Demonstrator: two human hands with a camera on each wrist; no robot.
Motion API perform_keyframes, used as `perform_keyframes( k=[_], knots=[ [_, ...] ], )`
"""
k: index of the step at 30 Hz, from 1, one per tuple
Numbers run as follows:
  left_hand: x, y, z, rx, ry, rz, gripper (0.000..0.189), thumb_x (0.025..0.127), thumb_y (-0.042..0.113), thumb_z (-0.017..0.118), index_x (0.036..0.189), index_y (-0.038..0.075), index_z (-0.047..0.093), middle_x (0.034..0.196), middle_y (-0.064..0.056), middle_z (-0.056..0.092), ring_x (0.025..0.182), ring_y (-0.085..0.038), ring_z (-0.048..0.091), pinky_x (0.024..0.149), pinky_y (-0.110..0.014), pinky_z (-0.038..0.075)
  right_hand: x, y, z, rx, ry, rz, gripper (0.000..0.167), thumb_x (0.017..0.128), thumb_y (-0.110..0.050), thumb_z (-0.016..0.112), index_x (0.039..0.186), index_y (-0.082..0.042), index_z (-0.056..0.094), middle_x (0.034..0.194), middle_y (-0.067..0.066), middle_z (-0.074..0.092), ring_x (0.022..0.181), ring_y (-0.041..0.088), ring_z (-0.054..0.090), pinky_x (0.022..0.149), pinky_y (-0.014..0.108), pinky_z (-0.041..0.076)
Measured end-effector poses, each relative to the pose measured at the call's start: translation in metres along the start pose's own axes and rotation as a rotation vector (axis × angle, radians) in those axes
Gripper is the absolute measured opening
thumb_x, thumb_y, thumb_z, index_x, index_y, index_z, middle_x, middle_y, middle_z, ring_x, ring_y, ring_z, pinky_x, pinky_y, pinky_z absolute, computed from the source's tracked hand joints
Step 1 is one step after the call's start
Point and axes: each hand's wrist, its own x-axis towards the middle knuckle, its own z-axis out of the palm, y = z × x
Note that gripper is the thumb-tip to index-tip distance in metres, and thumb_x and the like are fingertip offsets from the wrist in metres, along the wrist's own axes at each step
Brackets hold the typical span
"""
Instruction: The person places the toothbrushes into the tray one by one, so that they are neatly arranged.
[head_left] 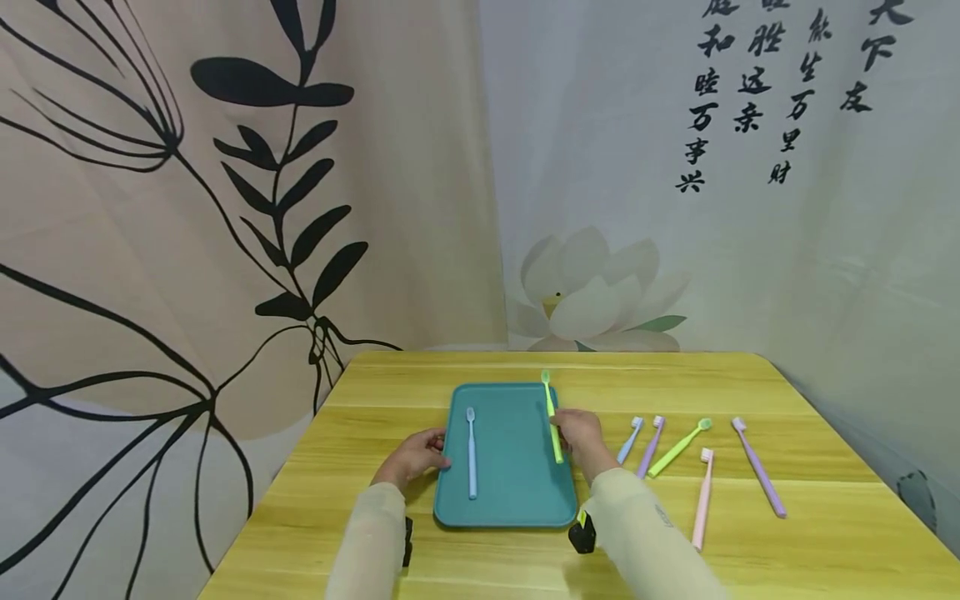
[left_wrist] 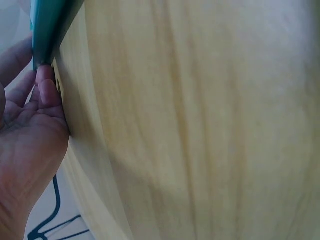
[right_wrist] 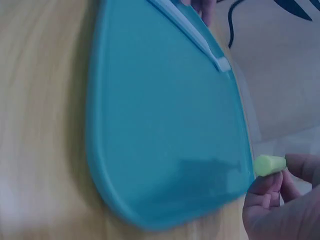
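A blue-green tray (head_left: 510, 492) lies on the table with a light blue toothbrush (head_left: 472, 454) along its left side. At the tray's left edge, my left hand (head_left: 415, 455) grips the rim, thumb on one side and curled fingers on the other, as the left wrist view shows. My right hand (head_left: 581, 435) pinches a yellow-green toothbrush (head_left: 556, 433) over the tray's right side, head pointing away from me. In the right wrist view the butt end of this handle (right_wrist: 269, 165) sticks out between thumb and fingers, and a shadow falls on the tray.
Right of the tray on the wooden table (head_left: 817, 542) lie a blue toothbrush (head_left: 628, 442), a purple one (head_left: 651, 446), a green one (head_left: 678, 450), a pink one (head_left: 702, 500) and another purple one (head_left: 759, 468). A printed curtain (head_left: 420, 208) hangs behind the table.
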Motion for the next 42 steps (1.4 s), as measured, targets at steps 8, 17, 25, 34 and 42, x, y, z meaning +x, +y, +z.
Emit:
perform_keyframes(
  k=[8,17,25,34,42],
  knots=[
    [0.002,0.0,-0.001,-0.009,-0.005,-0.014,0.062,0.083,-0.01,0.07,0.142,-0.005,0.049,0.108,-0.013,0.053,0.1,-0.027,0.048,0.091,-0.041,0.043,-0.009,0.008,0.027,-0.065,-0.044,-0.045,0.035,0.093,-0.004,0.06,0.123,0.012,0.062,0.085,0.008,0.062,0.064,0.014,0.049,0.059,0.027,0.044],
    [0.001,0.001,-0.004,0.024,-0.003,-0.006,0.062,0.084,-0.009,0.071,0.141,-0.006,0.049,0.107,-0.012,0.054,0.1,-0.026,0.049,0.092,-0.042,0.044,-0.015,0.024,0.054,-0.1,-0.033,-0.076,0.03,0.091,-0.003,0.064,0.117,0.01,0.066,0.095,0.015,0.066,0.067,0.016,0.053,0.059,0.027,0.046],
    [-0.001,0.0,-0.004,0.047,-0.011,0.019,0.06,0.084,-0.007,0.071,0.14,-0.007,0.05,0.109,-0.013,0.057,0.099,-0.026,0.052,0.091,-0.043,0.046,-0.026,0.03,0.074,-0.198,-0.015,-0.099,0.024,0.088,-0.004,0.068,0.11,0.006,0.071,0.103,0.017,0.068,0.075,0.02,0.059,0.063,0.031,0.049],
    [0.0,0.001,-0.001,0.039,-0.005,0.006,0.06,0.083,-0.007,0.072,0.139,-0.007,0.051,0.109,-0.014,0.057,0.098,-0.026,0.052,0.093,-0.043,0.045,-0.031,0.033,0.085,-0.246,-0.004,-0.094,0.024,0.087,-0.005,0.07,0.109,0.004,0.072,0.109,0.019,0.067,0.09,0.026,0.062,0.074,0.037,0.053],
    [-0.002,0.002,-0.002,0.063,-0.017,0.013,0.059,0.084,-0.005,0.071,0.14,-0.006,0.051,0.108,-0.012,0.057,0.098,-0.025,0.052,0.093,-0.041,0.045,-0.039,0.03,0.092,-0.327,-0.006,-0.136,0.022,0.087,-0.007,0.069,0.106,0.003,0.074,0.109,0.018,0.068,0.096,0.031,0.063,0.077,0.041,0.053]
  ],
)
